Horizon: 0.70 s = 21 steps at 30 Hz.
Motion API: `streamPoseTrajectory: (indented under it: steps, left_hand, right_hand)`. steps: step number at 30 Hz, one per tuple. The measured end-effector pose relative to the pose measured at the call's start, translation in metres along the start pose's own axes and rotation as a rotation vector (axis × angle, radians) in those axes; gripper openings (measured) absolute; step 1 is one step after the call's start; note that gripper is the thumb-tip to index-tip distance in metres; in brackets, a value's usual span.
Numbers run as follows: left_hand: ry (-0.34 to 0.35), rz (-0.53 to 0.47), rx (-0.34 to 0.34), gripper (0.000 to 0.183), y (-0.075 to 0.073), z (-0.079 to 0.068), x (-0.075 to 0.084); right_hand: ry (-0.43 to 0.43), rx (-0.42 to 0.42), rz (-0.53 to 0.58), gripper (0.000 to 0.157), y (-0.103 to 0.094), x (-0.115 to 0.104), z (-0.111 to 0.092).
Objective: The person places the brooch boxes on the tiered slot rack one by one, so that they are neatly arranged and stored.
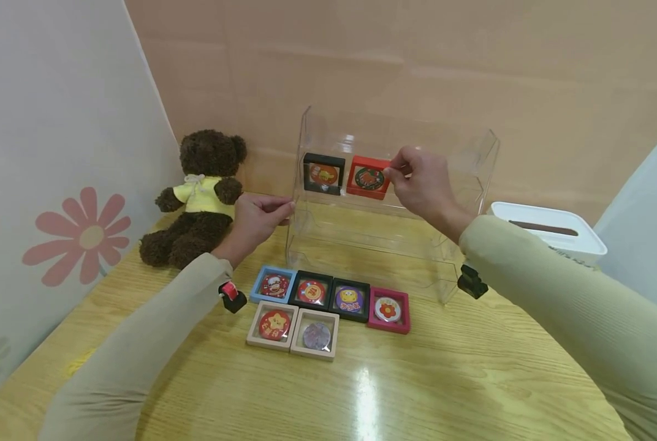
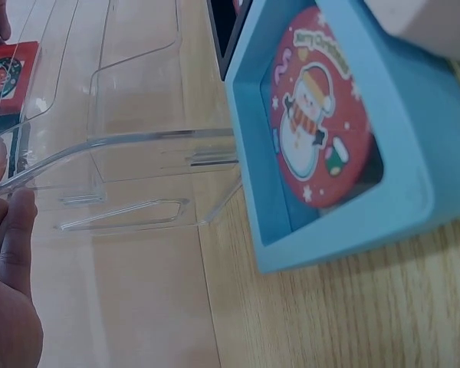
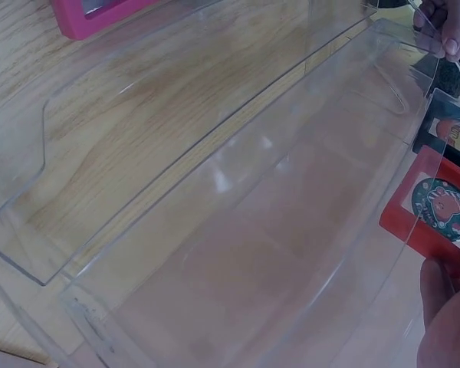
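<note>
My right hand [image 1: 423,184] pinches the right side of a red square frame [image 1: 368,177] with a round badge in it, on the upper tier of a clear acrylic display rack [image 1: 372,242]. Just left of it on that tier stands a black frame [image 1: 324,174] with an orange badge. My left hand [image 1: 258,223] pinches the left edge of the rack between thumb and fingers. In the left wrist view, a light blue frame [image 2: 402,192] with a snowman badge fills the right side. The right wrist view shows the red frame [image 3: 423,238] gripped at its lower edge.
Several framed badges lie in two rows on the wooden table before the rack, among them a magenta frame [image 1: 389,310] and a beige frame [image 1: 314,334]. A brown teddy bear [image 1: 201,202] sits at the left. A white tissue box [image 1: 549,229] stands at the right.
</note>
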<state>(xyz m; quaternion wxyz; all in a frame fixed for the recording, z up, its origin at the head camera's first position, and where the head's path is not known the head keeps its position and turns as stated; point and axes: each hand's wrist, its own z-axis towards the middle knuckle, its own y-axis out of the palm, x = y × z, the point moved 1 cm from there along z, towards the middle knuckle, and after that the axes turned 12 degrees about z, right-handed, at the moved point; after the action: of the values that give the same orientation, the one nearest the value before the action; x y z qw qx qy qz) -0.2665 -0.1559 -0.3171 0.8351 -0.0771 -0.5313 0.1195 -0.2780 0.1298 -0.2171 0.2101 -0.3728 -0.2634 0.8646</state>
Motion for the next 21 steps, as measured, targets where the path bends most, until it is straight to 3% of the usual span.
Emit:
streamPoseTrajectory:
  steps: [15,21]
  left_hand:
    - [-0.011,-0.027,-0.016,0.023,-0.0005,-0.0009,0.0]
    - [-0.003,-0.017,-0.008,0.022,-0.0008,-0.0019,0.0014]
  right_hand:
    - [0.027,-0.028,-0.024,0.01,0.0046,-0.0041,0.0021]
    - [0.042,-0.036,0.019,0.01,0.0045,-0.0064,-0.0003]
